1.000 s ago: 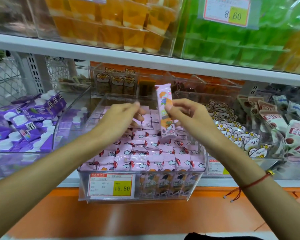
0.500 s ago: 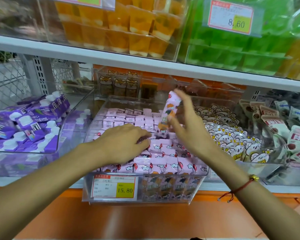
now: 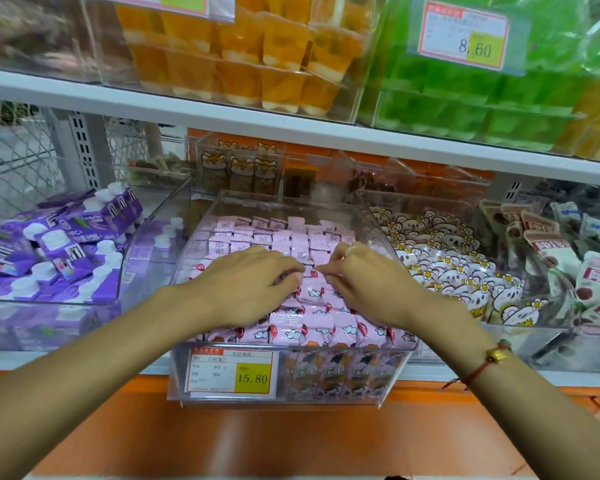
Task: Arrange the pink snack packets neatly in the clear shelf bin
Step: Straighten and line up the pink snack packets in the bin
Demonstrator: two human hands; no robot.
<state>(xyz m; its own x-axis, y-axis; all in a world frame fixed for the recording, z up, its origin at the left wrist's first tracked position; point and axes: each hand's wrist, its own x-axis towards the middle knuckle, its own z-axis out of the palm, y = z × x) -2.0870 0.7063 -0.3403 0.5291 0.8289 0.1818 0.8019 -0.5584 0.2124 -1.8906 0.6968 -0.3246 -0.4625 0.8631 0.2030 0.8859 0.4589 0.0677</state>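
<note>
With both the left hand [image 3: 253,285] and right hand [image 3: 361,285] curled down onto the pink snack packets [image 3: 312,244] filling the clear shelf bin [image 3: 378,216], fingertips pinching mid-row, press gently, nudging packets level without crushing wrappers.

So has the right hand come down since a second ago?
Yes. The right hand has dropped from holding a packet upright above the clear bin to lying among the pink packets, beside the left hand.

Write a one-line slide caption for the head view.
Both hands, left hand and right hand, press among pink snack packets in the clear shelf bin.
</note>
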